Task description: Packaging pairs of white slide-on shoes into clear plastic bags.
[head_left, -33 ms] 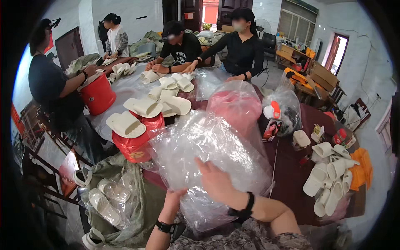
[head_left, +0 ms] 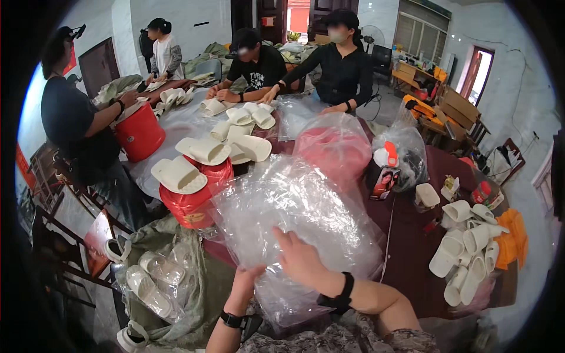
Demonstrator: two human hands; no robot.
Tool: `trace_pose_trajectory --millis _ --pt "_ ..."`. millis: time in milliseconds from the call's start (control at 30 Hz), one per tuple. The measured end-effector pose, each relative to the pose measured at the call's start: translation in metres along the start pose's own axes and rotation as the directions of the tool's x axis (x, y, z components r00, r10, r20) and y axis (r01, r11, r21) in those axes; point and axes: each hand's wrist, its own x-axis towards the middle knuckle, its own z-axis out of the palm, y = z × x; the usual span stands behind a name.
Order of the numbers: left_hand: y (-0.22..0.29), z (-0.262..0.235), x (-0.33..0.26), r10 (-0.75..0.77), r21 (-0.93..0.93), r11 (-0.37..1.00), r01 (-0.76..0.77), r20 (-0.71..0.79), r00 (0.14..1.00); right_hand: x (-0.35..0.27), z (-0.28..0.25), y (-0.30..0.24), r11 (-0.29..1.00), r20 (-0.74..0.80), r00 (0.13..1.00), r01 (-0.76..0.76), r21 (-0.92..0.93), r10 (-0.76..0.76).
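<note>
A stack of clear plastic bags (head_left: 321, 206) lies in front of me, shiny and wrinkled. My left hand (head_left: 243, 287) pinches the near left edge of the bags, with the thumb on top and the other fingers mostly hidden. On top of the stack, my right hand (head_left: 301, 259) has its index finger stretched out toward the left and touches the film; nothing shows in its grasp. Left of the bags, cream slippers (head_left: 179, 175) rest on a red plastic-wrapped bundle (head_left: 188, 206).
More cream slippers (head_left: 468, 250) are piled on the dark red table (head_left: 406, 235) at right, near an orange cloth (head_left: 513, 238). Bagged slippers (head_left: 150, 288) sit in a green sack (head_left: 215, 294) at lower left. Several co-workers work across the table, one by a red bucket (head_left: 140, 134).
My right hand has shifted slightly left and toward me over the bags. My left hand stays at the bag edge.
</note>
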Motion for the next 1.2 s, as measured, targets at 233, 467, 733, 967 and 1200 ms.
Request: trace_pose_trajectory --millis 233,467,733,967,1200 --pt "-0.005 -0.015 -0.012 0.002 -0.162 0.987 0.009 0.064 0.998 0.007 0.037 -0.014 0.814 0.137 0.989 -0.031 0.58 -0.06" --pt "0.014 0.005 -0.006 0.123 0.081 0.989 -0.12 -0.035 0.992 0.001 -0.007 0.033 0.8 0.039 0.973 0.165 0.577 -0.228" --pt "0.031 0.0 0.009 -0.016 -0.105 0.994 0.015 -0.007 1.0 0.007 -0.093 0.16 0.996 -0.265 0.961 -0.088 -0.006 0.083" --pt "0.024 -0.025 0.008 -0.08 -0.181 0.98 0.085 0.031 0.996 0.022 -0.061 0.171 0.981 -0.336 0.941 -0.095 -0.168 0.033" --pt "0.026 -0.022 -0.002 0.313 0.055 0.948 -0.312 -0.308 0.898 0.043 -0.048 0.176 0.982 -0.243 0.952 -0.19 0.013 0.188"
